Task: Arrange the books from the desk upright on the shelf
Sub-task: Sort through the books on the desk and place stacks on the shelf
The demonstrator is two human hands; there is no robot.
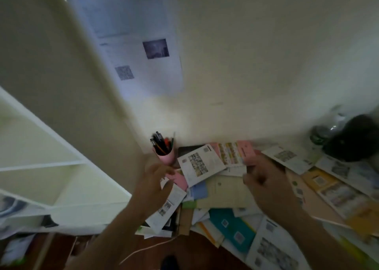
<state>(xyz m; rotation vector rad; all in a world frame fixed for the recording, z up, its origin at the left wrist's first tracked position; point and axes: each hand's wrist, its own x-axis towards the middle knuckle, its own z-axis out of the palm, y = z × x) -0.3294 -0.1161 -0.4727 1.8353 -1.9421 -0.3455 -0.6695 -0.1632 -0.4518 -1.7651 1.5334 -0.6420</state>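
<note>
Heaped flat across the tabletop (155,249): books (229,191), overlapping at many angles, none upright. Nearest the wall edge, a white book (200,165), long axis tilted toward the far-right, overlapping a pink book (235,152) lying along that edge. Toward the near edge, a teal book (231,226) slanting diagonally. At the left, a white shelf (51,163) with bare compartments. Left hand (152,179) over the pile's left end, just below a pink pen cup (165,156) at the far-left corner; fingers blurred, grip cannot be told. Right hand (264,181) over the pile's middle, fingers curled near the pink book's lower edge; too blurred to tell whether clamped on anything.
</note>
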